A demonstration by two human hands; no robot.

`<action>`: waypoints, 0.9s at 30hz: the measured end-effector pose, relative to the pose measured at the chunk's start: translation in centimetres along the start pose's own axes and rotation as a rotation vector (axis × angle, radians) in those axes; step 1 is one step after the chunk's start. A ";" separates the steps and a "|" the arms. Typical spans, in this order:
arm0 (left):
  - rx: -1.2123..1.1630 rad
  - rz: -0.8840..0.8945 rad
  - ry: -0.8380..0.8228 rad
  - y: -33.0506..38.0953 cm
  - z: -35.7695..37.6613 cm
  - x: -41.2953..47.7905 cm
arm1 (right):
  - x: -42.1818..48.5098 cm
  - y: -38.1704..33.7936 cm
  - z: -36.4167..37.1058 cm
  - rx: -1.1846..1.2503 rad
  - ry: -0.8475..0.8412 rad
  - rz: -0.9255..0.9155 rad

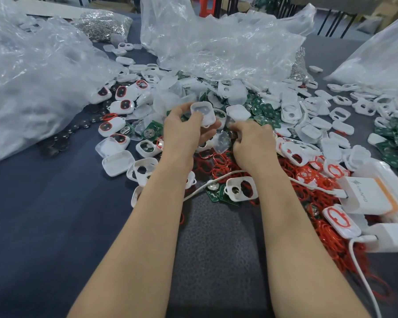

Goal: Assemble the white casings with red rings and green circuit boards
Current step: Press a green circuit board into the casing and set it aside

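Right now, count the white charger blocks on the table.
2. A charger block with an orange edge lies at the right, beside the red rings. A second charger block sits nearer, cut off by the right edge. Others may be hidden.

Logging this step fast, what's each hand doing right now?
Left hand: fingers closed on a white casing.
Right hand: fingers curled down into the parts pile; whether it holds anything cannot be told.

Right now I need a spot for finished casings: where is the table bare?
Bare cloth lies near left, below the big plastic bag and left of the left forearm. Between the forearms is free too. Around both hands, casings, red rings and circuit boards crowd everything.
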State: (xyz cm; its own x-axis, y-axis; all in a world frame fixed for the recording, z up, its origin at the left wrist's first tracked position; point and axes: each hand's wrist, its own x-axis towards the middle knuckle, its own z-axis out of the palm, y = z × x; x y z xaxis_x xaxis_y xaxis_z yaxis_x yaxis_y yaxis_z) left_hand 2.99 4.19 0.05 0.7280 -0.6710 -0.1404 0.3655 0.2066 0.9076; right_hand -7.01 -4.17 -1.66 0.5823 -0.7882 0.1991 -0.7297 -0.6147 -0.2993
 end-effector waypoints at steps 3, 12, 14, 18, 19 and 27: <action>0.005 -0.007 -0.021 -0.2 0.1 -0.1 | 0.0 -0.1 0.0 -0.060 -0.019 0.004; 0.048 -0.019 -0.046 -0.3 0.2 -0.1 | 0.3 -1.0 -0.1 -0.111 -0.067 0.099; 0.056 -0.018 -0.056 -0.3 0.2 -0.2 | 0.2 -0.9 -0.3 -0.050 -0.047 0.114; 0.061 -0.010 -0.052 -0.5 0.1 -0.2 | -0.1 -0.4 -0.7 0.224 0.019 0.081; 0.061 -0.006 -0.049 -0.5 0.1 -0.2 | -0.3 -0.3 -0.9 0.307 0.048 0.078; 0.135 0.015 -0.037 -0.8 0.2 -0.1 | -0.1 0.5 -1.8 0.941 0.129 0.214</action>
State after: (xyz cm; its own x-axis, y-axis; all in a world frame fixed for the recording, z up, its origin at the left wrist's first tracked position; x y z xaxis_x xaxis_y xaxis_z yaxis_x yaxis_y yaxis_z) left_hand 2.51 3.94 -0.52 0.7102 -0.6948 -0.1136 0.2712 0.1211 0.9549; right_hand -8.08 -4.42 -0.14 0.3863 -0.9120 0.1376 -0.1983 -0.2278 -0.9533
